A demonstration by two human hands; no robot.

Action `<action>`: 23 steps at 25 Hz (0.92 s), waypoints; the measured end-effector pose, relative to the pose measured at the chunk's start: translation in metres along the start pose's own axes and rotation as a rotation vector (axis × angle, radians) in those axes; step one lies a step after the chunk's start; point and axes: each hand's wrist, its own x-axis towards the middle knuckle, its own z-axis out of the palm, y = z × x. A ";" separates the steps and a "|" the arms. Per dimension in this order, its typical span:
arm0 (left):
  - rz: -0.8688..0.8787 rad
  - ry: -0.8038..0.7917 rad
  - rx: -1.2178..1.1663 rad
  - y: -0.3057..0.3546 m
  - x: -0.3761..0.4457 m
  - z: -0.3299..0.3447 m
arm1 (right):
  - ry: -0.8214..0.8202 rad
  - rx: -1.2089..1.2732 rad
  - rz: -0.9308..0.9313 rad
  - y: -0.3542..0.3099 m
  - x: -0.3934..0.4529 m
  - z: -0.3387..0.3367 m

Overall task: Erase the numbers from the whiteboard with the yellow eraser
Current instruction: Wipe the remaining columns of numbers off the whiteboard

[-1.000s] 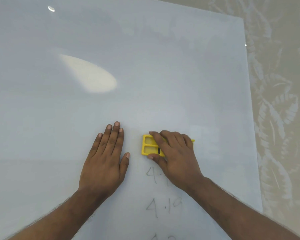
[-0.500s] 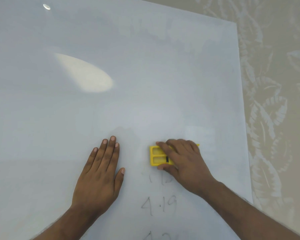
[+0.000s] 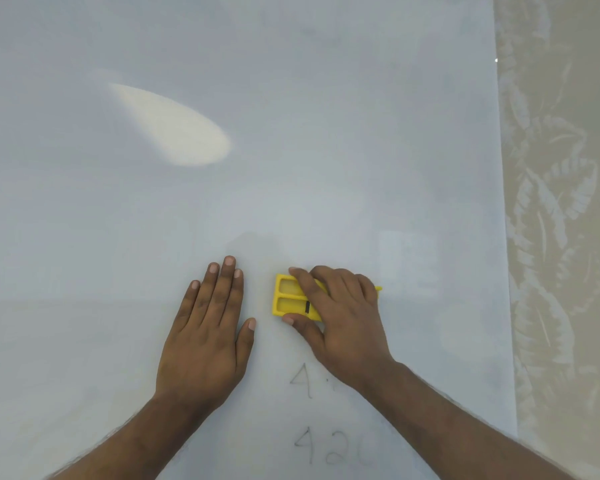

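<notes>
Right hand (image 3: 340, 317): fingers curled over the top of the eraser, thumb hooked under its near edge; grasping it and holding it flat against the board.

Yellow rectangular plastic eraser (image 3: 291, 299): lies under the right hand's fingers, its long side running left to right. Two recessed windows and a short black mark show on the exposed left end; a yellow corner shows past the knuckles on the far side of the grasp.

Left hand (image 3: 208, 334): just beside the eraser's exposed end, not touching it; flat on the board, fingers straight and together, grasping nothing.

Large glossy white whiteboard (image 3: 291, 168): lies under both hands; an oval glare patch sits well beyond the grasp.

Faint grey handwritten numbers (image 3: 326, 448): nearer the person than the grasp. One row, partly hidden by the right wrist, starts with "4"; the next reads roughly "4.20".

Beige leaf-patterned surface (image 3: 561, 237): beyond the board's edge on the right-hand side.
</notes>
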 end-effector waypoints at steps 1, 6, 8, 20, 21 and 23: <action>0.003 0.001 -0.001 0.000 -0.001 0.000 | -0.029 0.005 -0.041 -0.001 -0.005 0.000; 0.000 -0.011 0.001 0.000 -0.004 -0.001 | -0.182 -0.017 -0.183 0.011 -0.038 -0.005; -0.001 -0.023 0.007 0.001 -0.005 -0.002 | -0.206 -0.020 -0.199 0.021 -0.053 -0.008; -0.022 -0.043 0.012 0.007 -0.016 0.000 | 0.052 0.031 0.197 0.033 -0.032 -0.006; -0.022 -0.040 0.010 0.008 -0.016 0.000 | 0.045 0.032 0.175 0.028 -0.031 -0.004; -0.019 -0.034 0.005 0.008 -0.018 0.000 | 0.017 0.028 0.108 0.016 -0.034 -0.001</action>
